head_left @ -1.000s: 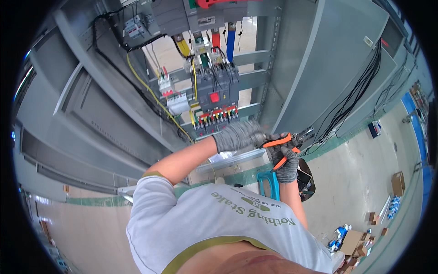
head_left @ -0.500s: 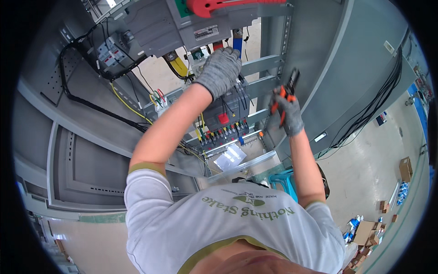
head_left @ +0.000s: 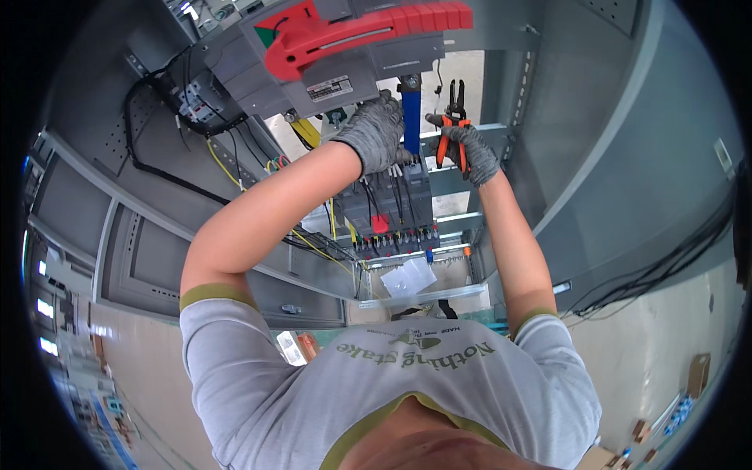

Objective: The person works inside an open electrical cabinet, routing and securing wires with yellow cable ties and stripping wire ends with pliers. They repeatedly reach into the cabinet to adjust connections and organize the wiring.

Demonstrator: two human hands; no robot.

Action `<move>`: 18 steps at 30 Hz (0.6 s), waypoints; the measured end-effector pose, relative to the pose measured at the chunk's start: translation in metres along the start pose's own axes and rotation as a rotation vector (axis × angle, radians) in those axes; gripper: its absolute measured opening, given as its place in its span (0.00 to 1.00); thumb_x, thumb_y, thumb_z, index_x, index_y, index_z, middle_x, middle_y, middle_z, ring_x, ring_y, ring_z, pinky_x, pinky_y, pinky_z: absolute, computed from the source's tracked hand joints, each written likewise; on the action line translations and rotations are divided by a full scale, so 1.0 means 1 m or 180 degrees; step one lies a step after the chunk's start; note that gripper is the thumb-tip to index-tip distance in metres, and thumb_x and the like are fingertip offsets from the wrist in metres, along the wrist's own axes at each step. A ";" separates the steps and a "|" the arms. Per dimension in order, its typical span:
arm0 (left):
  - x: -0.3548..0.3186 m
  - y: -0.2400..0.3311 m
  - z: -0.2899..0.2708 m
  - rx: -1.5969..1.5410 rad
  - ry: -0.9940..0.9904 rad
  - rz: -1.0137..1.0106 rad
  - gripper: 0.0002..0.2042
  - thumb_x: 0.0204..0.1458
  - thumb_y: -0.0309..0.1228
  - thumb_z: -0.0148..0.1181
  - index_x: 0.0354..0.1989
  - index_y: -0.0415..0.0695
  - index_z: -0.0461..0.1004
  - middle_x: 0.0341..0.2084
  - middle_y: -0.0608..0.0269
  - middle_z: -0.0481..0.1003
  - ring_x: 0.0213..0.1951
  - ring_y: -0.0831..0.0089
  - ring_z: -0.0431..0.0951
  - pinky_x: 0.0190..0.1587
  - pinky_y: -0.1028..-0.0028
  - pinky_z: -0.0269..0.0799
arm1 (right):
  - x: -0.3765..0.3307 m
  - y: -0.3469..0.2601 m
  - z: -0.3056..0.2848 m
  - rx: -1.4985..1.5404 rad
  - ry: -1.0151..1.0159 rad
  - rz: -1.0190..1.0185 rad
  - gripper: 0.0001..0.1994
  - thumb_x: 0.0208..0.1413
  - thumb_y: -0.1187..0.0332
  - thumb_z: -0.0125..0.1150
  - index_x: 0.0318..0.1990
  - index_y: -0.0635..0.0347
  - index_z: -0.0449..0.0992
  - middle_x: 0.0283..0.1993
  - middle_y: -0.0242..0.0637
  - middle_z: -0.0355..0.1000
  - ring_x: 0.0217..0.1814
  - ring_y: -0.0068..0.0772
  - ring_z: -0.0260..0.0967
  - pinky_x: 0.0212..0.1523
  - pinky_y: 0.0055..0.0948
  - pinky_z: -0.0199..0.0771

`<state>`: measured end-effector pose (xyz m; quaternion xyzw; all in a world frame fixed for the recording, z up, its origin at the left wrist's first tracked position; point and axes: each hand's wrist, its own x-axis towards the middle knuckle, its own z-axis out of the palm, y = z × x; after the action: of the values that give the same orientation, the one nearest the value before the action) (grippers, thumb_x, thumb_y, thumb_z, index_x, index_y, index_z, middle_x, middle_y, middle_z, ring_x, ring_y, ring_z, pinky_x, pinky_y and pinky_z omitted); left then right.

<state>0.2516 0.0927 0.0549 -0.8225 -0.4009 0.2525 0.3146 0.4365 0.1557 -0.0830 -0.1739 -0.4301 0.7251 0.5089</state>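
My left hand [head_left: 374,135], in a grey knit glove, reaches in under a grey switch unit [head_left: 329,88] with a large red handle [head_left: 376,31]. Its fingers are curled beside a blue-covered busbar [head_left: 411,121]; whatever lies within them is hidden. To the right of that bar, my gloved right hand [head_left: 475,157] grips pliers [head_left: 454,129] with orange handles and black jaws, which point away from me. Below the left hand sits a dark grey breaker [head_left: 403,200] with a red button, thin black wires in front of it and a row of terminals along its near edge.
The steel cabinet's side panel [head_left: 595,172] rises on the right, with a black cable bundle [head_left: 658,262] hanging by it. A black-sleeved harness [head_left: 176,182] and a yellow wire [head_left: 223,167] run along the left. A clear plastic bag [head_left: 409,278] lies on the cabinet floor.
My right hand has brought the pliers leftward and farther in, close to the blue busbar, and turned their jaws upright. My left hand stays under the switch unit; the view has shifted.
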 end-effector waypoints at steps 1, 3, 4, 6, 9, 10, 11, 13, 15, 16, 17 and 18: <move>0.003 0.000 0.005 0.0162 0.0132 0.0008 0.37 0.53 0.62 0.42 0.51 0.37 0.71 0.53 0.51 0.70 0.58 0.60 0.65 0.64 0.62 0.50 | 0.002 0.001 0.000 0.0075 -0.0073 -0.0071 0.20 0.53 0.74 0.55 0.55 0.67 0.69 0.43 0.43 0.74 0.33 0.33 0.75 0.38 0.31 0.79; 0.012 -0.002 -0.003 0.0063 -0.0208 0.0128 0.37 0.52 0.63 0.42 0.51 0.38 0.72 0.50 0.54 0.72 0.55 0.62 0.67 0.60 0.63 0.54 | 0.002 0.003 -0.006 0.0177 -0.0133 -0.0030 0.23 0.51 0.74 0.56 0.56 0.69 0.67 0.53 0.47 0.70 0.36 0.34 0.75 0.41 0.35 0.79; 0.016 -0.003 -0.006 0.0011 -0.0370 0.0196 0.37 0.52 0.64 0.42 0.50 0.39 0.72 0.49 0.56 0.73 0.54 0.64 0.68 0.58 0.64 0.56 | 0.004 0.003 -0.007 0.0218 -0.0209 -0.0027 0.22 0.51 0.74 0.56 0.56 0.69 0.67 0.52 0.47 0.70 0.36 0.34 0.75 0.41 0.35 0.79; 0.019 -0.004 -0.003 0.0183 -0.0346 0.0301 0.37 0.51 0.66 0.42 0.49 0.41 0.74 0.46 0.59 0.75 0.48 0.66 0.71 0.52 0.65 0.59 | 0.001 0.004 -0.002 0.0326 -0.0354 0.0005 0.22 0.51 0.74 0.57 0.56 0.68 0.67 0.52 0.46 0.71 0.37 0.34 0.74 0.42 0.35 0.79; 0.025 -0.005 -0.008 0.0273 -0.0528 0.0435 0.37 0.51 0.67 0.41 0.47 0.43 0.75 0.45 0.59 0.75 0.45 0.64 0.73 0.49 0.65 0.62 | -0.003 0.007 0.007 0.0305 -0.0152 0.0097 0.21 0.52 0.72 0.59 0.54 0.68 0.68 0.43 0.45 0.73 0.37 0.36 0.74 0.40 0.35 0.79; 0.027 -0.005 -0.006 0.0242 -0.0549 0.0427 0.36 0.51 0.67 0.41 0.46 0.44 0.76 0.45 0.60 0.75 0.45 0.64 0.73 0.49 0.65 0.62 | -0.004 0.008 0.009 0.0311 -0.0045 0.0140 0.21 0.52 0.71 0.59 0.54 0.68 0.68 0.41 0.44 0.74 0.36 0.36 0.74 0.40 0.34 0.78; 0.029 -0.006 -0.008 0.0228 -0.0558 0.0413 0.36 0.51 0.67 0.41 0.46 0.44 0.76 0.44 0.60 0.76 0.45 0.64 0.73 0.49 0.65 0.62 | -0.004 0.004 0.013 0.0211 -0.0101 0.0071 0.20 0.53 0.71 0.59 0.53 0.68 0.68 0.34 0.42 0.74 0.35 0.37 0.75 0.38 0.34 0.78; 0.024 -0.006 -0.007 0.0219 -0.0398 0.0445 0.31 0.54 0.61 0.43 0.43 0.44 0.77 0.41 0.61 0.76 0.45 0.64 0.73 0.48 0.66 0.63 | -0.009 0.005 0.010 0.0173 -0.0184 0.0051 0.20 0.54 0.71 0.58 0.54 0.68 0.68 0.32 0.42 0.74 0.34 0.37 0.75 0.38 0.33 0.78; 0.017 -0.014 0.009 0.0184 0.0054 0.0561 0.26 0.54 0.55 0.46 0.41 0.44 0.77 0.40 0.61 0.76 0.44 0.64 0.73 0.48 0.65 0.63 | -0.015 0.001 0.013 -0.0043 -0.0259 -0.0030 0.19 0.55 0.72 0.55 0.54 0.67 0.68 0.35 0.42 0.75 0.35 0.35 0.75 0.39 0.32 0.78; 0.015 -0.019 0.019 0.0163 0.0283 0.0631 0.23 0.54 0.52 0.47 0.40 0.44 0.77 0.39 0.61 0.75 0.44 0.64 0.73 0.47 0.65 0.64 | -0.019 -0.002 0.015 -0.0115 -0.0237 -0.0065 0.19 0.55 0.72 0.55 0.54 0.67 0.69 0.37 0.41 0.75 0.36 0.34 0.74 0.39 0.32 0.78; 0.015 -0.022 0.012 0.0192 0.0385 0.0843 0.16 0.51 0.41 0.50 0.39 0.44 0.76 0.39 0.61 0.75 0.45 0.64 0.73 0.49 0.66 0.64 | -0.025 -0.008 0.011 -0.0212 -0.0143 -0.0123 0.19 0.54 0.72 0.55 0.54 0.67 0.69 0.39 0.40 0.75 0.36 0.33 0.74 0.39 0.32 0.78; 0.010 -0.026 0.013 0.0117 0.0675 0.0875 0.14 0.50 0.38 0.51 0.39 0.44 0.76 0.40 0.61 0.74 0.45 0.64 0.72 0.50 0.66 0.64 | -0.031 -0.010 0.013 -0.0287 -0.0109 -0.0140 0.19 0.54 0.72 0.55 0.54 0.67 0.69 0.40 0.40 0.75 0.37 0.32 0.74 0.40 0.32 0.78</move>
<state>0.2353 0.1169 0.0630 -0.8858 -0.2445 0.2122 0.3326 0.4464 0.1239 -0.0736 -0.1747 -0.4747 0.6965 0.5089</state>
